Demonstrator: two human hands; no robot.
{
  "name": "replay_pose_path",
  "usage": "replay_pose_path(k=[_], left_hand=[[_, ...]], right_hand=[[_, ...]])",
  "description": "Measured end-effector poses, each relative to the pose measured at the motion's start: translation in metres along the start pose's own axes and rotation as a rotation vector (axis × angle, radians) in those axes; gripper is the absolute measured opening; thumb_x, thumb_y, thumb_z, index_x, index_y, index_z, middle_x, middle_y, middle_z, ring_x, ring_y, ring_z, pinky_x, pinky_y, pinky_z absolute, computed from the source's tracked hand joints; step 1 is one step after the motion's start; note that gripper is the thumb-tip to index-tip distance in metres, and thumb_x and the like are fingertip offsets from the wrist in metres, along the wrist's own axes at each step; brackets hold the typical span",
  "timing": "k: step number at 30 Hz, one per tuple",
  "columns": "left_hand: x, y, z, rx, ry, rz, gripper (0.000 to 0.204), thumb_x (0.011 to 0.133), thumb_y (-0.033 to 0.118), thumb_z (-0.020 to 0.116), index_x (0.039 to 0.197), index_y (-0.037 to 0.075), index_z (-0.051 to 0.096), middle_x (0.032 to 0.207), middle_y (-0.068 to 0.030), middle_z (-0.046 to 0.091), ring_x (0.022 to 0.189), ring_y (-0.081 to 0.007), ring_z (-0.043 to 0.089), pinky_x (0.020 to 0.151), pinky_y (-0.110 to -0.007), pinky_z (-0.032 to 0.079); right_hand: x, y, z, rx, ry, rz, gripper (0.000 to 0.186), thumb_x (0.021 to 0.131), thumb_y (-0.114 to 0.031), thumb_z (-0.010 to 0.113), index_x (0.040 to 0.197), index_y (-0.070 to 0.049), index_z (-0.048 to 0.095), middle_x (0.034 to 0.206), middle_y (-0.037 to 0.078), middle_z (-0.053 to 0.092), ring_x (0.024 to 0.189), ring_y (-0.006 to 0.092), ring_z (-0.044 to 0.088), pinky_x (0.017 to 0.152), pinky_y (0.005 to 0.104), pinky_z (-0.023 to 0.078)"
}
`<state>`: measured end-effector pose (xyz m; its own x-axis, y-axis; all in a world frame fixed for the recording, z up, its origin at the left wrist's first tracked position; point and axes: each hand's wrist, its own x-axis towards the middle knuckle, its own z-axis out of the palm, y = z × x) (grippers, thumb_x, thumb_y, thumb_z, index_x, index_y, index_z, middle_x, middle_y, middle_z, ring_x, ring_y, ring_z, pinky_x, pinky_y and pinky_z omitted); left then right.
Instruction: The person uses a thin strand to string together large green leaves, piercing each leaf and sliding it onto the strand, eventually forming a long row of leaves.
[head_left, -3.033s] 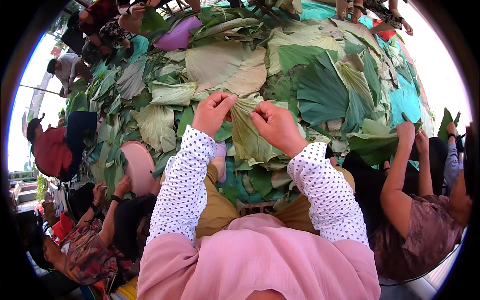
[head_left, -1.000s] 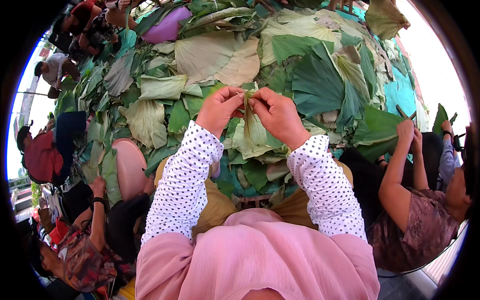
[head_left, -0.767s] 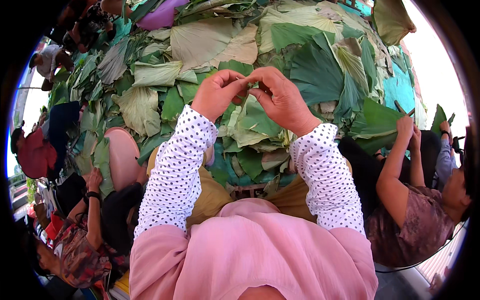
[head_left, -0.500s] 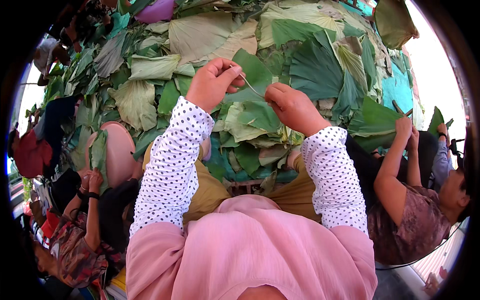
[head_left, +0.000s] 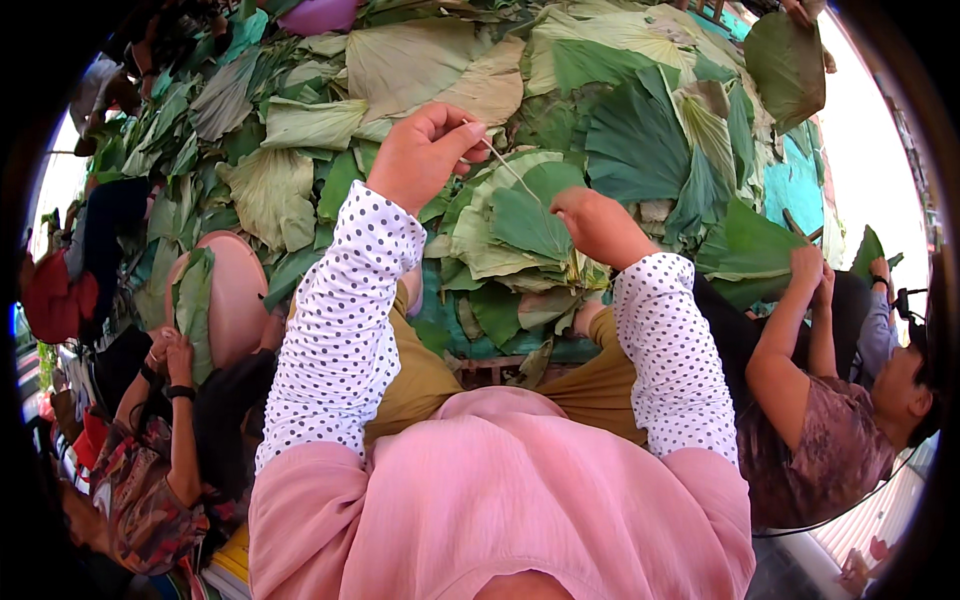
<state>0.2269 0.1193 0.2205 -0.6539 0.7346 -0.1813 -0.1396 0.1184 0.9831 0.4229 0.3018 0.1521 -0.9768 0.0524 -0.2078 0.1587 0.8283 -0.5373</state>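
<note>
Between my two hands a thin pale strand, like a string or a stripped stem, runs in a slanting line. My left hand pinches its upper end between thumb and finger. Lower and to the right, my right hand is closed at the strand's other end, its fingertips slightly blurred. Just left of that hand, a cut green leaf piece lies over paler layered leaves. Whether my right fingers also touch this leaf is hard to see.
Large green and dried leaves cover the surface ahead. At left, a person's hands hold a folded leaf beside a pink round tray. Another person's hands hold a leaf at right. A purple object sits at the far edge.
My right hand has moved right and down, away from my left hand, and more of the strand shows. The green leaf piece now lies lower, beside my right hand.
</note>
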Motion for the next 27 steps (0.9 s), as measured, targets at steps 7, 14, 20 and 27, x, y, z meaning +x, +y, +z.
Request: replay_pose_path(k=[7, 14, 20, 27], left_hand=[[0.012, 0.006, 0.005, -0.007, -0.166, -0.041, 0.021, 0.092, 0.019, 0.064, 0.103, 0.002, 0.063, 0.089, -0.0041, 0.067, 0.076, -0.0106, 0.063, 0.067, -0.024, 0.05], [0.075, -0.042, -0.108, 0.001, 0.301, -0.271, 0.032, 0.096, 0.027, 0.057, 0.119, 0.004, 0.053, 0.101, -0.0035, 0.063, 0.083, -0.0115, 0.06, 0.074, -0.029, 0.05], [0.118, -0.14, -0.145, 0.153, 0.278, -0.596, 0.034, 0.096, 0.025, 0.055, 0.125, 0.01, 0.05, 0.107, -0.0045, 0.061, 0.089, -0.0165, 0.059, 0.075, -0.035, 0.05], [0.155, -0.236, -0.087, 0.059, 0.001, -0.887, 0.039, 0.091, 0.018, 0.059, 0.129, 0.016, 0.048, 0.118, -0.0029, 0.057, 0.103, -0.0212, 0.057, 0.087, -0.044, 0.051]], right_hand=[[0.024, -0.071, -0.031, 1.114, 0.256, 0.095, 0.018, 0.099, -0.014, 0.052, 0.104, -0.001, 0.062, 0.083, 0.0, 0.061, 0.076, 0.0083, 0.055, 0.067, 0.0237, 0.046], [0.025, -0.077, -0.042, 1.167, 0.394, 0.158, 0.017, 0.097, -0.014, 0.054, 0.103, -0.001, 0.063, 0.073, -0.004, 0.056, 0.065, 0.0022, 0.045, 0.059, 0.0183, 0.037], [0.024, -0.086, -0.046, 1.145, 0.338, 0.183, 0.018, 0.099, -0.016, 0.052, 0.105, -0.003, 0.062, 0.074, -0.004, 0.055, 0.066, 0.0021, 0.045, 0.059, 0.018, 0.037], [0.028, -0.087, -0.048, 1.188, 0.321, 0.26, 0.014, 0.097, -0.011, 0.054, 0.102, -0.001, 0.062, 0.075, -0.003, 0.055, 0.068, 0.0027, 0.048, 0.061, 0.0188, 0.04]])
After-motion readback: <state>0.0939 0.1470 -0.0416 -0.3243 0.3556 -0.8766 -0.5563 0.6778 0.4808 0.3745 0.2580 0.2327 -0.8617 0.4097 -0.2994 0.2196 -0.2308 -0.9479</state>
